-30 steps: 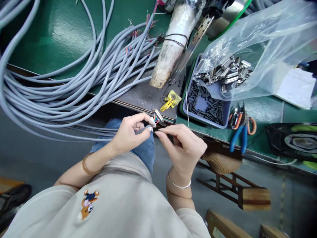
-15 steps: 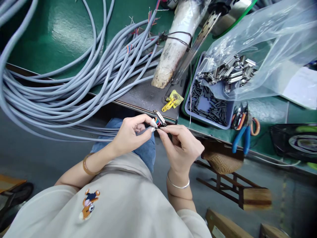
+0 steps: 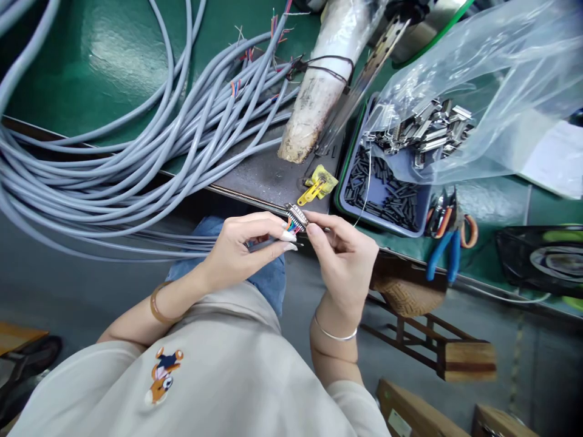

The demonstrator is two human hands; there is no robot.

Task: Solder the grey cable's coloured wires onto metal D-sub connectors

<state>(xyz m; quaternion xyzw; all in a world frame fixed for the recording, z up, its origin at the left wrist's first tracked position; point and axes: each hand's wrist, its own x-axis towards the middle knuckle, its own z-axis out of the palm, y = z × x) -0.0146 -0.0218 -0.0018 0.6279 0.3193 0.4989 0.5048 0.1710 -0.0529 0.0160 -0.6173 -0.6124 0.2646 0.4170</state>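
Note:
A small metal multi-pin connector (image 3: 297, 215) with coloured wires (image 3: 294, 226) on its pins is held between my hands, just off the bench edge. My left hand (image 3: 250, 243) is closed, thumb and fingers pinching the wires below the pins. My right hand (image 3: 344, 258) is closed too, its thumb and forefinger gripping the connector's right end. A thin pale strand (image 3: 368, 182) runs down from the parts tray to behind my right fingers, where its end is hidden. The yellow clip (image 3: 311, 192) lies on the dark board just beyond the connector.
Grey cables (image 3: 182, 164) spread over the left of the bench. A wrapped white post (image 3: 314, 85) slants over the dark board (image 3: 255, 182). At right stand a tray (image 3: 423, 224) of black sleeves, a plastic bag (image 3: 492, 79) with metal connectors, and blue-handled pliers (image 3: 444, 255). A wooden stool (image 3: 469, 358) stands below.
My right hand has shifted its pinch from the wires under the connector to the connector's right end. The connector has turned slightly and moved right. The pale strand has swung to the right.

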